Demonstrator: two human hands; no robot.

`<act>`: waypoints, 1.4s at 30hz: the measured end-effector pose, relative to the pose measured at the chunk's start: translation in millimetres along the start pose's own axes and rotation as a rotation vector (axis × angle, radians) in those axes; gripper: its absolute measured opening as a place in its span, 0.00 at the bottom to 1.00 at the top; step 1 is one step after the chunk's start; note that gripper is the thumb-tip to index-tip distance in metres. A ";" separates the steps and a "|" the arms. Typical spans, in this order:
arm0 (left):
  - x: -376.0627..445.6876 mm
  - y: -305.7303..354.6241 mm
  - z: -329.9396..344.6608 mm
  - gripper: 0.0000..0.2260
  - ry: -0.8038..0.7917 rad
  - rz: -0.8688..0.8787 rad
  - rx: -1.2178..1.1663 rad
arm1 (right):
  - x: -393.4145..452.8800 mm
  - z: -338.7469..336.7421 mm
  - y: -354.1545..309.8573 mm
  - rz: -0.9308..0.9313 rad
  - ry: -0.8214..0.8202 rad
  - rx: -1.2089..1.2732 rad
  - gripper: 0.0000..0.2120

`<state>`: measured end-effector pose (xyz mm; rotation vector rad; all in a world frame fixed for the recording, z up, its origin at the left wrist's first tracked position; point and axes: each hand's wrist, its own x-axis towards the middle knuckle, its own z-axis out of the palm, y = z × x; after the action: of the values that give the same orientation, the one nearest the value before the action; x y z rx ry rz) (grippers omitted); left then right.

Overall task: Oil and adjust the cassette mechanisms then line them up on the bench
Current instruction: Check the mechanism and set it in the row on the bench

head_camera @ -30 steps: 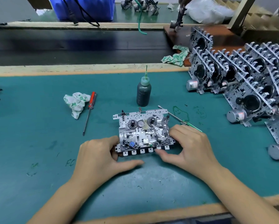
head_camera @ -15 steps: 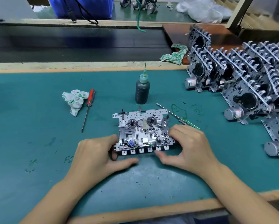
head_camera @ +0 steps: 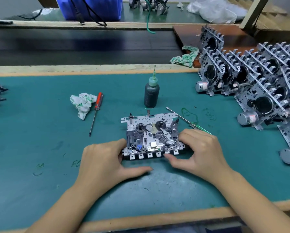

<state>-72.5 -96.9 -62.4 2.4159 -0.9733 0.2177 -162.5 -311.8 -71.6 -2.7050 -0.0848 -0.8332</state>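
— Metal, silver and perforated: how is the cassette mechanism (head_camera: 151, 135) held?

— It is gripped at both near corners. The left hand (head_camera: 105, 161) is curled round the near left corner, thumb stretched flat on the green mat (head_camera: 40, 148); the right hand (head_camera: 202, 152) is curled over the right end, thumb set against the near row of square tabs.

— Which way is it laid?

— Flat on the mat, near the middle of the bench. The long axis is run left to right, the tab row is turned toward the near edge, and the two spindles are faced upward.

— What is counted around it?

— One dark oil bottle (head_camera: 151, 95) is stood upright just beyond the far edge, needle tip up. Two screwdrivers are seen: a red-handled one (head_camera: 96, 111) to the far left, beside one crumpled cloth (head_camera: 82, 104), and a green-handled one (head_camera: 189, 122) partly hidden behind the right hand. A second cloth (head_camera: 184, 58) is left farther off. On the right, finished mechanisms (head_camera: 251, 81) are stood on edge in rows; their number cannot be told.
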 end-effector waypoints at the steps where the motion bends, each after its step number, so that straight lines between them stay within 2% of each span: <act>1: 0.2 2.8 0.4 0.30 0.022 -0.037 0.031 | 0.2 0.1 -0.4 -0.011 -0.010 0.006 0.21; 4: 0.7 7.0 4.0 0.28 0.084 -0.089 0.071 | 0.5 -1.0 -0.8 -0.033 -0.043 0.053 0.23; 7: 1.4 3.5 4.9 0.28 0.069 -0.094 0.063 | 0.1 -1.6 -0.4 -0.042 -0.057 0.067 0.24; 12: 4.3 -0.4 4.1 0.30 -0.034 -0.030 -0.025 | 2.2 -1.0 -0.7 0.027 -0.022 0.005 0.22; 18: 0.2 -0.9 2.1 0.27 -0.046 0.124 -0.087 | 3.2 -3.5 -1.1 0.122 -0.053 -0.021 0.28; 21: 0.6 3.4 3.2 0.25 -0.020 0.076 -0.018 | 3.3 -4.2 0.0 0.108 -0.074 0.014 0.27; 26: 1.4 6.0 3.0 0.26 0.004 -0.013 0.026 | 3.9 -4.6 0.7 0.004 -0.069 0.077 0.20; 29: 2.1 7.6 2.7 0.25 0.043 -0.047 0.029 | 4.1 -4.1 0.0 0.002 -0.075 0.093 0.20; 33: 0.8 7.4 6.0 0.27 0.062 -0.125 0.046 | 4.2 -6.2 -0.2 0.007 -0.124 0.155 0.23; 38: 5.2 1.3 3.7 0.24 0.025 -0.004 -0.015 | 2.4 -5.4 -0.8 0.015 -0.117 0.122 0.21; 42: 5.5 1.0 1.1 0.28 -0.028 0.072 -0.050 | 3.4 -6.1 -1.8 0.098 -0.094 0.116 0.20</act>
<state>-69.2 -101.3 -61.1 2.3471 -1.0669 0.1836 -163.2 -312.1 -64.4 -2.6156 -0.0197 -0.6516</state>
